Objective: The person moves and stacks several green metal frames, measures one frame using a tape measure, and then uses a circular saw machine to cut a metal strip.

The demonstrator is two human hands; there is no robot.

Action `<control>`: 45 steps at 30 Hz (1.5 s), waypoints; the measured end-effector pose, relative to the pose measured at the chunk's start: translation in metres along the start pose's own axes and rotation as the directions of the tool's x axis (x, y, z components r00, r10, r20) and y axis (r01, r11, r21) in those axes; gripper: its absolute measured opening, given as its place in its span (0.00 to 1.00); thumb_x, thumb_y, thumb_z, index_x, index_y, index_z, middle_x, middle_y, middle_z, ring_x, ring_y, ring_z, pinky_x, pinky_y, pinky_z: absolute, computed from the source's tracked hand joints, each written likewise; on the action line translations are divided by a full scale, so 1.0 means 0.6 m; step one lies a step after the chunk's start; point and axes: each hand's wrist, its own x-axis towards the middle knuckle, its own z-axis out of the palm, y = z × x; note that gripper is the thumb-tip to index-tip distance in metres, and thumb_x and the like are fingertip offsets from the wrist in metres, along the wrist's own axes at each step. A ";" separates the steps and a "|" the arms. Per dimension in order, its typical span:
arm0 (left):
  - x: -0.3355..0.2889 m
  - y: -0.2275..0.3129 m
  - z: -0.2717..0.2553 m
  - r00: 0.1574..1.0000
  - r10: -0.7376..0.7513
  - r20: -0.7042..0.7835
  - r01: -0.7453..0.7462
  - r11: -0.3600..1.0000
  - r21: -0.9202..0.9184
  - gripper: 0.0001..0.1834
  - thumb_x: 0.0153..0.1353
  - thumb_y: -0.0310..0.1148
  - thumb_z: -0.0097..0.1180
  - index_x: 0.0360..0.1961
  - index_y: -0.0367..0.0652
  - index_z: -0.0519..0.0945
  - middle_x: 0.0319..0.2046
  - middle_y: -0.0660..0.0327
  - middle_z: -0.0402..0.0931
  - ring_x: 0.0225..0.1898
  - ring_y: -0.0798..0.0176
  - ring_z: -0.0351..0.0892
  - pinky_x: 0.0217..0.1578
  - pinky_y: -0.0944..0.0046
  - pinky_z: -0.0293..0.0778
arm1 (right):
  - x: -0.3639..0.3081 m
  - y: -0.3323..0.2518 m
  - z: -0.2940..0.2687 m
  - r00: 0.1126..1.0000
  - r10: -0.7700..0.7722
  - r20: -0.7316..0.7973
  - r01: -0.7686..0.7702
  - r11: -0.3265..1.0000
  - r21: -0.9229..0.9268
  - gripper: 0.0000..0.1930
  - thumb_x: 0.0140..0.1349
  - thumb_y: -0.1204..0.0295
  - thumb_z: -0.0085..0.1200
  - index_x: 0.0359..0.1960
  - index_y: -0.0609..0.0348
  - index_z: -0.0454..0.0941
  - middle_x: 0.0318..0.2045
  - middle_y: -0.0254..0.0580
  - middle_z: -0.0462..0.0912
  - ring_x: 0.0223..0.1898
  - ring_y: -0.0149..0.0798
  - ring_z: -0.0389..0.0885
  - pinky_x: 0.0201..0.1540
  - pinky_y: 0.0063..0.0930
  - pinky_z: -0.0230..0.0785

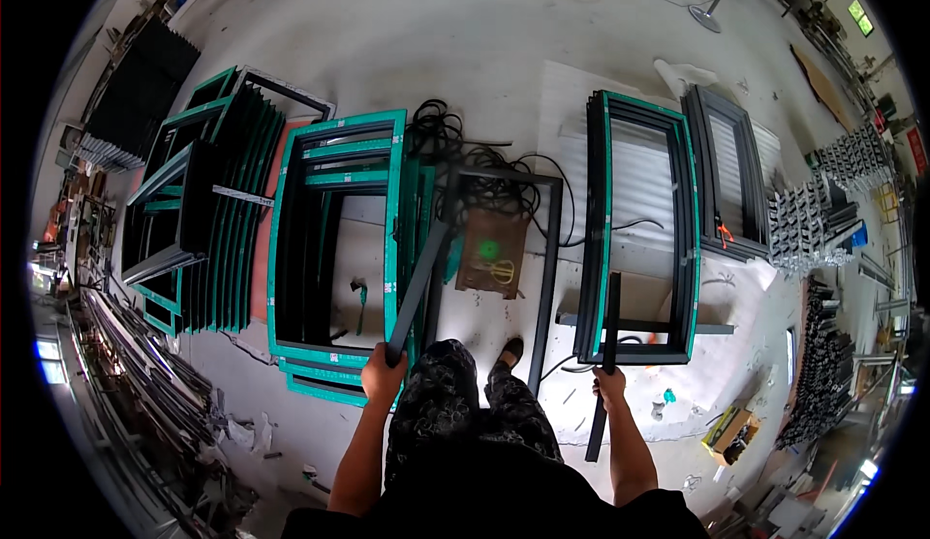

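My left hand (384, 376) is closed around the lower end of a dark grey bar (420, 285), which slants up and to the right, away from me. A thinner dark bar (612, 318) is gripped in my right hand (609, 386), with one length above the fist and another below it. Left of my left hand stands a stack of green-edged rectangular frames (395, 200). Beyond my right hand is another stack of black and green frames (693, 239), partly behind the right bar. Between them stands a grey frame (548, 277), with a brown board (494, 239) inside its outline.
More green-edged frames (215, 239) lean at the far left. Black rubber strips (436, 137) lie coiled beyond the grey frame. A dark grey frame (728, 171) rests at the right near stacked metal profiles (809, 224). An open carton (731, 434) sits on the floor at lower right.
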 end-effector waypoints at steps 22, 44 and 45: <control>0.309 -0.064 -0.081 0.969 -0.196 -0.148 0.181 0.978 -0.106 0.19 0.54 0.45 0.63 0.38 0.41 0.77 0.27 0.48 0.80 0.31 0.39 0.80 0.32 0.46 0.74 | 0.088 -0.126 0.313 0.999 -0.015 0.051 0.031 0.947 -0.320 0.10 0.55 0.73 0.63 0.30 0.63 0.73 0.17 0.39 0.75 0.15 0.32 0.75 0.14 0.27 0.64; 0.412 -0.117 -0.040 0.934 -0.351 -0.059 0.355 0.931 0.080 0.19 0.53 0.45 0.61 0.41 0.44 0.78 0.33 0.48 0.82 0.39 0.40 0.82 0.39 0.43 0.75 | 0.166 -0.323 0.327 0.974 -0.229 -0.005 0.207 0.890 -0.407 0.11 0.54 0.73 0.62 0.23 0.60 0.70 0.14 0.35 0.71 0.11 0.32 0.70 0.10 0.28 0.59; 0.448 -0.079 -0.031 0.940 -0.339 -0.019 0.340 0.939 0.056 0.19 0.53 0.46 0.59 0.42 0.46 0.78 0.33 0.47 0.82 0.39 0.40 0.81 0.39 0.43 0.75 | 0.170 -0.312 0.297 0.986 -0.163 -0.038 0.137 0.916 -0.377 0.11 0.53 0.72 0.62 0.24 0.61 0.70 0.14 0.37 0.72 0.10 0.33 0.71 0.11 0.29 0.62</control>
